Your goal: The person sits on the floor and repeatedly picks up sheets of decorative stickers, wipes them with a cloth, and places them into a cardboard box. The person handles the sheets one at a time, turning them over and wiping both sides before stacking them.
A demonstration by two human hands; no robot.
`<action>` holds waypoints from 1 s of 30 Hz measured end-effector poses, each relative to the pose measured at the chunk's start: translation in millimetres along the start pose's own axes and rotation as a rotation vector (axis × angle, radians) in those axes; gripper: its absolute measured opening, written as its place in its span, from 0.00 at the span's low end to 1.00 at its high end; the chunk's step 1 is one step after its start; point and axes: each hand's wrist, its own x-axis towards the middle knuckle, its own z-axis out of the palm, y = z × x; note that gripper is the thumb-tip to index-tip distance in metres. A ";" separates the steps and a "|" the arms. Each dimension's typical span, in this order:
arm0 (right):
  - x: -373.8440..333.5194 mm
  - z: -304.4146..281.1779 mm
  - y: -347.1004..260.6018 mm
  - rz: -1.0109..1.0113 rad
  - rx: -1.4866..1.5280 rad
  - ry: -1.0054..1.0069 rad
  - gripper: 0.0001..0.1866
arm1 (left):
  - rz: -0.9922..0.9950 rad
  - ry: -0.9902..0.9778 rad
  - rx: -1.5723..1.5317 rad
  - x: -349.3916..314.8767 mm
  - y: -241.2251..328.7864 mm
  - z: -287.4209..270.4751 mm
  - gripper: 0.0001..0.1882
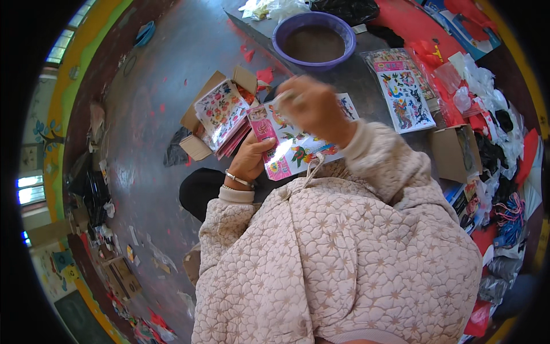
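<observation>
My left hand [248,157], with pale bangles at its wrist, grips the left edge of a glossy sticker sheet [295,153] in front of my body. The sheet has a pink printed strip and colourful bird-like figures. Over its upper part is my right hand [312,106], blurred by motion, its fingers curled; what they hold, if anything, is smeared. Just left of the sheet, an open cardboard box [195,148] holds a stack of flowered sheets [222,112]. To the right lies another pile of printed sheets [405,100].
A purple basin [281,49] of murky water stands beyond my hands. A second cardboard box [452,152] sits at the right, beside crumpled plastic bags [487,86] and red cloth. Red scraps dot the grey floor [154,86]. A blue-and-white box [461,28] is at the far right.
</observation>
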 end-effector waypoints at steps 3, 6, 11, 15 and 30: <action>-12.3 61.1 -4.4 -0.190 -0.207 -0.117 0.06 | 0.007 0.009 0.005 -6.0 -2.2 8.8 0.16; -4.8 75.6 4.8 -0.149 -0.360 -0.111 0.04 | 0.101 -0.019 0.064 -8.1 -0.6 7.6 0.17; 21.3 36.9 51.4 0.027 -0.447 0.152 0.03 | 0.103 -0.009 0.173 -19.3 5.5 11.4 0.18; 11.4 4.5 32.0 0.048 -0.223 0.230 0.04 | 0.058 0.053 0.062 -13.5 3.4 -15.6 0.12; -80.7 -0.8 118.0 0.509 -0.594 -0.144 0.08 | 0.179 0.155 0.230 -48.5 8.1 -30.9 0.15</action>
